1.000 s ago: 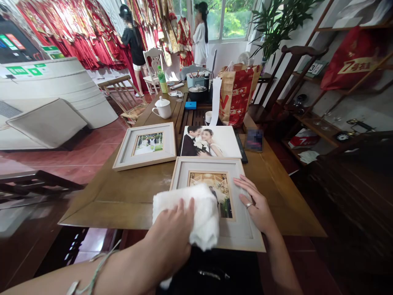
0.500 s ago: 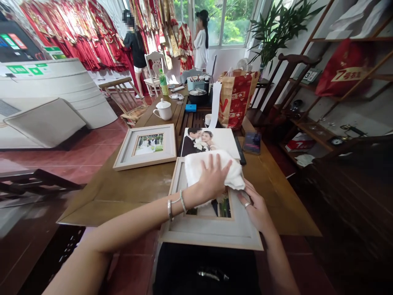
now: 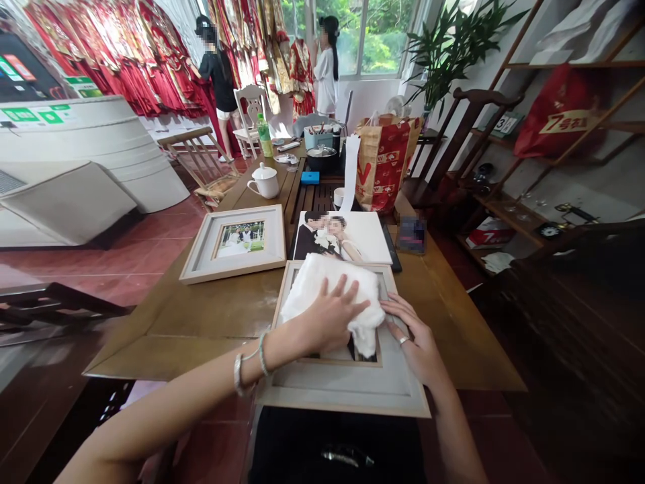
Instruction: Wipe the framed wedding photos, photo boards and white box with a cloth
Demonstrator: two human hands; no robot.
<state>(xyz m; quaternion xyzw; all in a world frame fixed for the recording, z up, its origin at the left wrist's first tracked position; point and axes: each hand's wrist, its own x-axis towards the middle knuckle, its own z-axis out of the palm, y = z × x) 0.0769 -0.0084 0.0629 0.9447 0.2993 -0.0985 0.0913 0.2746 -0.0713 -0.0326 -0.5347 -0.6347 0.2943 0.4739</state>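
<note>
1. While the left hand (image 3: 330, 316) presses a cloth (image 3: 299, 282) onto a picture frame (image 3: 347, 396), its fingers are spread wide and flat, probably to share the pressure across the cloth; it leans rather than grips.
2. The right hand (image 3: 410, 333) rests on the frame's right side, fingers loosely extended and thumb apart, not closed around it, likely to stop it sliding.
3. The frame lies face up on the table (image 3: 196, 316), its near edge jutting past the table's edge, perhaps for easier reach.
4. A second frame (image 3: 194, 259) lies face up beyond it to the left, and a photo print (image 3: 370, 235) lies just past its far edge, apparently set aside to leave working room.
5. The cloth is white, thick and fluffy, rumpled at its corner.
6. Both frames are rectangular, with pale wood-like rims and broad, light grey borders around small pictures.
7. The print looks smooth and unframed; the table is brown wood with a dull sheen.
</note>
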